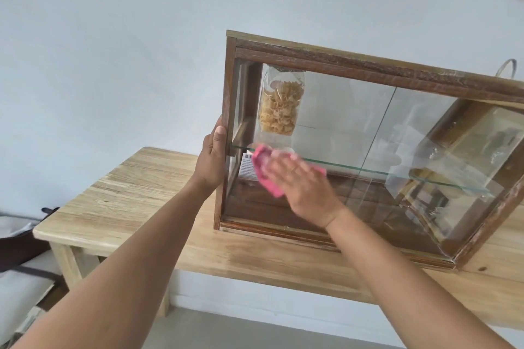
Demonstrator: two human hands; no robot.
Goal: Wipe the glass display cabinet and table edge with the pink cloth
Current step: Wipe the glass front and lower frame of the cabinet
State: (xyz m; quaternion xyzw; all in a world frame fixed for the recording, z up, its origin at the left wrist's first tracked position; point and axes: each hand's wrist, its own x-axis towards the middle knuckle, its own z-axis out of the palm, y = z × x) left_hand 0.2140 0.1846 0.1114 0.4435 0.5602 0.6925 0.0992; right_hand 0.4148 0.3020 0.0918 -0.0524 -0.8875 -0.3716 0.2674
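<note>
A wood-framed glass display cabinet (368, 62) stands on a light wooden table (136, 195). My right hand (306, 187) lies flat on the front glass at the lower left, pressing the pink cloth (262, 168) against the pane; the hand and cloth look blurred. My left hand (211, 161) grips the cabinet's left wooden post from outside. A clear bag of yellow crisps (280, 105) hangs inside at the upper left, above a glass shelf (397, 174).
The table's front edge (255, 263) runs below the cabinet. A pale wall stands behind. A cushioned seat with a dark strap (19, 249) sits at the lower left beside the table leg. A white label (248, 167) lies inside the cabinet.
</note>
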